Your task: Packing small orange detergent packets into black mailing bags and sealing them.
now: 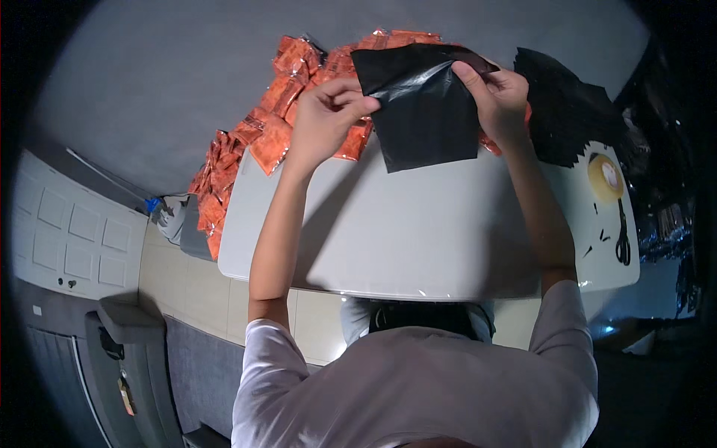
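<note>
A black plastic sheet or bag [428, 117] hangs over the white table [409, 241], stretched between my two hands. My left hand [330, 115] pinches its left edge between thumb and fingers. At the upper right corner my right hand [498, 98] grips the plastic, thumb in front; a fold sticks up behind that thumb. Behind and to the left lies a long heap of orange packets [274, 137] in clear shiny wrapping, partly hidden by my hands and the black plastic. Close to my right hand, a stack of black plastic pieces [568, 106] rests on the table's right side.
A roll of yellowish tape [605, 176] and black-handled scissors [623, 246] lie at the table's right edge, beside small black scraps [602, 235]. Shiny dark plastic [666, 224] stands beyond that edge. A grey sofa [131, 358] and a white door [78, 229] are off to the left.
</note>
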Action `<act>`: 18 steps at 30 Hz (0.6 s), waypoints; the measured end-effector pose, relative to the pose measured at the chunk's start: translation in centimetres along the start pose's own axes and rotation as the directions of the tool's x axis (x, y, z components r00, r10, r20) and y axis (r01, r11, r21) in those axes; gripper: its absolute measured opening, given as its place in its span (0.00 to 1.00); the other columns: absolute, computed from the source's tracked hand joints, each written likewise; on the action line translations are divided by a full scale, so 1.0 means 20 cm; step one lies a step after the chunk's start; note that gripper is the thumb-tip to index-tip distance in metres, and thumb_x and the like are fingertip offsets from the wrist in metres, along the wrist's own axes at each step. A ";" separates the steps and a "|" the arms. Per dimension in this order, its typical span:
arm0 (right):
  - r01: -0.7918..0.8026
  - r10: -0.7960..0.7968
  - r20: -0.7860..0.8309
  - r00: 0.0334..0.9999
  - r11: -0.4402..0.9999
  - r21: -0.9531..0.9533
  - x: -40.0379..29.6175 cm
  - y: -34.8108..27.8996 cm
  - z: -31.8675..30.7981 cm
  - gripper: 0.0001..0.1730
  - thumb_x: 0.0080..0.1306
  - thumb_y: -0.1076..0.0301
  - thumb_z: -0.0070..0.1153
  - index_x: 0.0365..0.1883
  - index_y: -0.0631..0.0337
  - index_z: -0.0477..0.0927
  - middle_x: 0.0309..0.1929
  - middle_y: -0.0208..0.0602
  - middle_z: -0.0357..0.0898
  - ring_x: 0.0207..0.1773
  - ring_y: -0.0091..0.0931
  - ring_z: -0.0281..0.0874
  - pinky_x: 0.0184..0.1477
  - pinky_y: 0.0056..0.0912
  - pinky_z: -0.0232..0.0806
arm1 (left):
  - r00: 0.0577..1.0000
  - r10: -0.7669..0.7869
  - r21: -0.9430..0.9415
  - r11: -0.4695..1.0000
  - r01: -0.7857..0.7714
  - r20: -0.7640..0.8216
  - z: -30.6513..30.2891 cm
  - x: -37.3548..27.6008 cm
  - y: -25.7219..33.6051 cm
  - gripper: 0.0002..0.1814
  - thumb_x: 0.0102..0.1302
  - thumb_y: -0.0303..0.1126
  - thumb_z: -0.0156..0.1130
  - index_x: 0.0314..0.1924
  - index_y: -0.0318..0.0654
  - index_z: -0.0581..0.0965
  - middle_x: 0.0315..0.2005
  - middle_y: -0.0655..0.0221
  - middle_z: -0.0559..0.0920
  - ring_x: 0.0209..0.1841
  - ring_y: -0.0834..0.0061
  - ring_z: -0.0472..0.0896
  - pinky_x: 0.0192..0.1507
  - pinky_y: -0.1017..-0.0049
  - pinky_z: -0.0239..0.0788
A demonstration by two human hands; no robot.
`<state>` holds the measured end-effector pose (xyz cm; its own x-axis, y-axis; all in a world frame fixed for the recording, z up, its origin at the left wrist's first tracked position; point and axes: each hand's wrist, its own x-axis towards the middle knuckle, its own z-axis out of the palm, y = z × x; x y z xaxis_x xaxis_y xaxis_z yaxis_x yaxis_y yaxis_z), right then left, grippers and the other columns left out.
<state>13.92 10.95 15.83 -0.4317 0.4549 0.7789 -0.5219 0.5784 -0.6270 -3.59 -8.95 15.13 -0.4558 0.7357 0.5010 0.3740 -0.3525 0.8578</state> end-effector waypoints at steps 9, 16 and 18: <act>-0.208 0.169 0.236 0.957 0.966 0.155 0.11 0.04 -0.02 0.14 0.74 0.68 0.67 0.31 0.70 0.83 0.36 0.31 0.87 0.41 0.16 0.82 0.47 0.20 0.77 | 0.995 0.058 0.211 0.977 -0.040 -0.081 -0.05 0.22 0.05 0.20 0.68 0.42 0.77 0.28 0.30 0.85 0.16 0.81 0.74 0.21 0.91 0.65 0.24 0.81 0.56; -0.311 0.305 0.232 0.924 0.950 -0.013 0.15 0.10 -0.07 0.13 0.71 0.65 0.69 0.34 0.69 0.87 0.29 0.29 0.86 0.33 0.17 0.83 0.39 0.19 0.76 | 0.996 0.028 0.285 0.958 -0.002 -0.087 -0.09 0.24 -0.01 0.14 0.67 0.39 0.78 0.39 0.32 0.89 0.24 0.75 0.86 0.27 0.89 0.78 0.34 0.83 0.71; -0.251 0.274 0.206 0.939 0.959 -0.135 0.14 0.08 -0.08 0.16 0.70 0.64 0.71 0.27 0.66 0.86 0.22 0.20 0.77 0.25 0.10 0.70 0.28 0.17 0.62 | 0.998 -0.008 0.237 0.971 0.022 -0.060 -0.09 0.24 0.04 0.14 0.66 0.39 0.79 0.33 0.34 0.89 0.23 0.76 0.84 0.27 0.88 0.79 0.35 0.82 0.72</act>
<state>12.93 14.23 17.09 -0.6999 0.4469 0.5572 -0.2930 0.5317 -0.7946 -6.87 -6.73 18.47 -0.5064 0.7026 0.4999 0.5446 -0.1888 0.8172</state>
